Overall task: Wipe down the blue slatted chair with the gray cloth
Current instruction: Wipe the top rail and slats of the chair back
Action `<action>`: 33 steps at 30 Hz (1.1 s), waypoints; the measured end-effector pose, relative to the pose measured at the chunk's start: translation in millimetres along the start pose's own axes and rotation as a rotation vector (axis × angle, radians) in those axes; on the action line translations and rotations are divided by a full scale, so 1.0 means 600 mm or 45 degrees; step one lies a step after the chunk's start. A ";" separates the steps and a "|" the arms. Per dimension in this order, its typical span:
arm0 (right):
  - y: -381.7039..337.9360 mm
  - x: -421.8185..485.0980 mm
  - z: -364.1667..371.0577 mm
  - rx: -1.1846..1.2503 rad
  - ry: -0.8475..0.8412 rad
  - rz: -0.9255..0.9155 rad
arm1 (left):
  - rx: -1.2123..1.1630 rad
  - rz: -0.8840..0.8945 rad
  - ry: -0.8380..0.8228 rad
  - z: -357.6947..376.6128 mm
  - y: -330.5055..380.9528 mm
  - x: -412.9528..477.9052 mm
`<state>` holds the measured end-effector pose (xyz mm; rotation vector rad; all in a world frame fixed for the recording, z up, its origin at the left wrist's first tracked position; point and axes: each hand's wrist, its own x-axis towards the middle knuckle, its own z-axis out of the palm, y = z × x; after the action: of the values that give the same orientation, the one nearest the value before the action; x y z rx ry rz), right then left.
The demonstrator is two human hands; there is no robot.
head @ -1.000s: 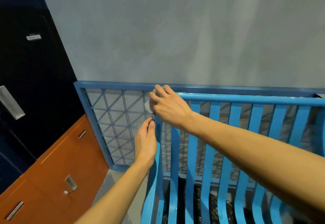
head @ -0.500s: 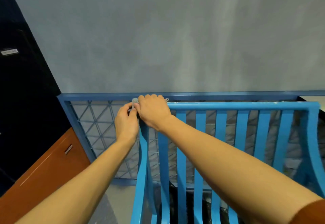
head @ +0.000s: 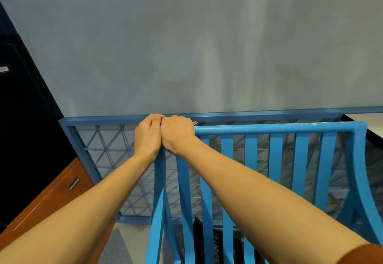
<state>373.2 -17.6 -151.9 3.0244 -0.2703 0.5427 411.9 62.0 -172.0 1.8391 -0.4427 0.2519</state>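
Note:
The blue slatted chair (head: 273, 128) stands below me, its back with a top rail and several upright slats. Both my hands meet at the back's top left corner. My right hand (head: 178, 135) curls over the corner with the gray cloth (head: 195, 122) under it; only a small gray tip shows beside the knuckles. Pressed against it, my left hand (head: 147, 137) has its fingers curled over the top of the left post, where the cloth lies. Most of the cloth is hidden.
A blue metal frame with a wire mesh panel (head: 107, 152) stands right behind the chair, against a gray wall. An orange-brown cabinet (head: 62, 193) with metal handles is at the lower left, beside a dark panel (head: 24, 129). Something black (head: 199, 232) shows between the lower slats.
My left hand has slid up the left post from its middle to the top corner and closed beside my right hand. The view has shifted right, showing the whole chair back.

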 end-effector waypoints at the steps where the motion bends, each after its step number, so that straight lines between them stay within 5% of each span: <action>1: 0.001 -0.003 0.004 -0.002 0.036 -0.020 | 0.058 0.047 -0.035 -0.006 -0.001 0.006; 5: 0.025 -0.034 0.031 -0.013 0.247 -0.143 | 0.270 0.157 -0.170 -0.010 0.012 0.028; 16: 0.046 -0.010 -0.007 0.055 0.036 0.038 | 0.063 0.134 -0.143 0.038 0.039 0.029; 22: 0.058 -0.050 0.040 -0.014 0.374 -0.112 | 0.183 0.153 -0.184 0.018 -0.019 0.026; 30: 0.035 0.009 0.028 -0.101 0.079 0.024 | 0.253 0.139 -0.111 0.023 -0.026 0.016; 33: 0.039 -0.002 0.032 -0.148 0.187 -0.060 | 0.293 0.175 -0.110 0.021 -0.033 0.018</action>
<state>374.1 -42.0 -169.8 2.8536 -0.2146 0.7150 429.2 53.2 -189.1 2.0524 -0.6232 0.3288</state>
